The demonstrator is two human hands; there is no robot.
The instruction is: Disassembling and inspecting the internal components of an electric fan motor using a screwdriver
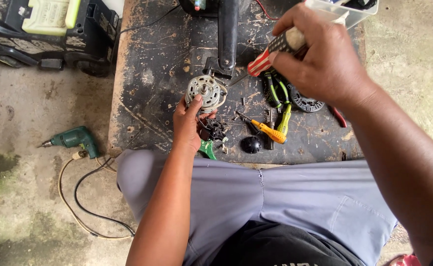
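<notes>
Head view: left hand [189, 123] cupping small motor [204, 91] at edge of scarred black board [147, 74]; right hand [320, 56] fisted around striped screwdriver [270, 54], tip near casing. Risk: tip skidding off into palm; loose screws [242, 101] rolling off.

Motor [204, 91] on workbench [152, 74], pliers [278, 96] rightward, drill [73, 139] on floor [24, 197] left.

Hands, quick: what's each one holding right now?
Left hand: closed on the small electric motor.
Right hand: closed on the red-and-white striped screwdriver.
</notes>
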